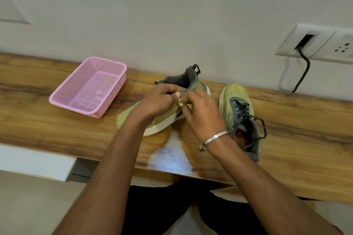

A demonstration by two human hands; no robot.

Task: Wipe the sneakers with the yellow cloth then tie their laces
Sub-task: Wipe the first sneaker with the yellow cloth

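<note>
Yellow-green sneaker (pixel 133 118) gripped by both hands (pixel 162 101), yellow cloth (pixel 181 104) seemingly bunched beneath

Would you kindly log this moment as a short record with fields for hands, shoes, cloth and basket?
left hand: grips the collar of the left sneaker
right hand: pinches the yellow cloth against that sneaker
right sneaker: apart on the wooden shelf, laces untied
pink basket: to the left, holds nothing visible

Soft even light, glare patch on desk (pixel 172 155), wide-angle edge bending
</note>
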